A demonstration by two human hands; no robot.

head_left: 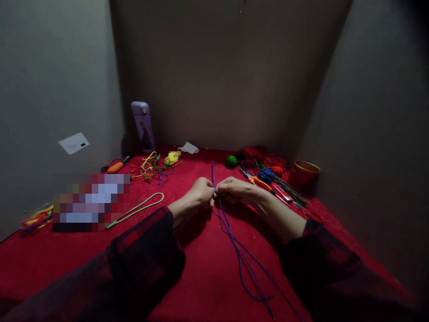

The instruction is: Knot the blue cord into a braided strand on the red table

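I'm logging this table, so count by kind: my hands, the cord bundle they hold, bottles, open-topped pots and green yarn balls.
Hands: 2 (left hand, right hand)
Blue-purple cord bundle: 1
Purple bottle: 1
Red pot: 1
Green yarn ball: 1
Total: 6

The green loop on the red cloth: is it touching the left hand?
Apart. The head view shows it plainly: red cloth is visible between the green loop and the left hand.
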